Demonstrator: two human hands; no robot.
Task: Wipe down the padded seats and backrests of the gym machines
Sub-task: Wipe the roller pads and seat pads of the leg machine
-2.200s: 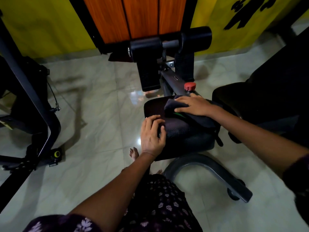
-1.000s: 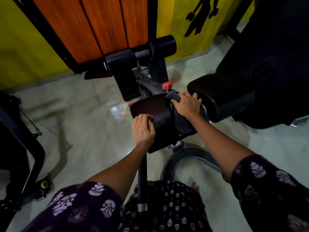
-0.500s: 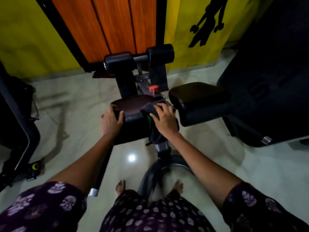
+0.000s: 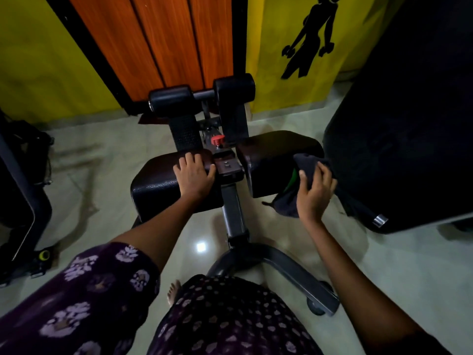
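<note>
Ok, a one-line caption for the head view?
Left hand rests on left pad; right hand grips dark cloth against right pad.

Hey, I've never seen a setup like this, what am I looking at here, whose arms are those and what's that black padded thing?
The picture comes from a camera worn on a person's head, looking down, so the arms are the wearer's own. In front stands a gym machine with two dark padded seats side by side and a red knob between them. The left hand rests flat on the left pad. The right hand grips a dark cloth against the near right corner of the right pad, wiping it. Two roller pads sit behind, near a yellow wall.
</note>
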